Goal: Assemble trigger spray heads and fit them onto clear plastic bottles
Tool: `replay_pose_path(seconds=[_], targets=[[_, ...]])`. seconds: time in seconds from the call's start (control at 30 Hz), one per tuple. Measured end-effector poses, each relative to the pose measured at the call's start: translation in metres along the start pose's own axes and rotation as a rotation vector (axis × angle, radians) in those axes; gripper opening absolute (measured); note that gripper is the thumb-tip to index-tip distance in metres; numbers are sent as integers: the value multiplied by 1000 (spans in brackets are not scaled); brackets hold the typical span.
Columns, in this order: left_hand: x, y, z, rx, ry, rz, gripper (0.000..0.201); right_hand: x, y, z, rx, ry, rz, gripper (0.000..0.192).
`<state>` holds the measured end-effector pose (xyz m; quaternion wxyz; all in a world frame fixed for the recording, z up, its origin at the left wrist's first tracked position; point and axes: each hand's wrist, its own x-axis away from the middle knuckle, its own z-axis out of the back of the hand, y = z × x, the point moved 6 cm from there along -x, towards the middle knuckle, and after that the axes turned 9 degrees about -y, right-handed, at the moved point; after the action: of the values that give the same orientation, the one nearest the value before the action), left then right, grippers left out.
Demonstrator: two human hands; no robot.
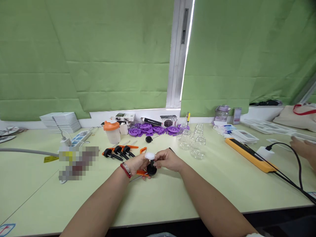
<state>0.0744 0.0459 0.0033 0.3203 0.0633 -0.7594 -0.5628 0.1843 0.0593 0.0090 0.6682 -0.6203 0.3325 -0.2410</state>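
My left hand (139, 164) is closed around a black disc-shaped part (151, 170) with an upright black stem. An orange handle (142, 172) and a thin metal rod stick out by the same hand. A white, rounded piece (150, 156) sits at the top of the stem. From the other side, the fingertips of my right hand (168, 160) pinch the stem just below that piece. Several similar black parts with rods and orange handles (119, 149) lie to the left. Behind my hands is a loose black knob (148, 139) on a metal rod.
Purple plastic wheels (145, 129) and small boxes line the back, beside an orange-lidded shaker (112, 131). Clear cups (197, 141) stand right of centre. An orange power strip (249, 154) with cables lies farther right, near another person's hand (304, 149). White stacked sheets (60, 121) are at left.
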Motion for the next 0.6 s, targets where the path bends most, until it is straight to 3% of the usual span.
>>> replay_pose_path(seconds=[0.6], targets=[[2,2,-3,1,-37,-11,57,1,-3,1,59,-15,64,24]])
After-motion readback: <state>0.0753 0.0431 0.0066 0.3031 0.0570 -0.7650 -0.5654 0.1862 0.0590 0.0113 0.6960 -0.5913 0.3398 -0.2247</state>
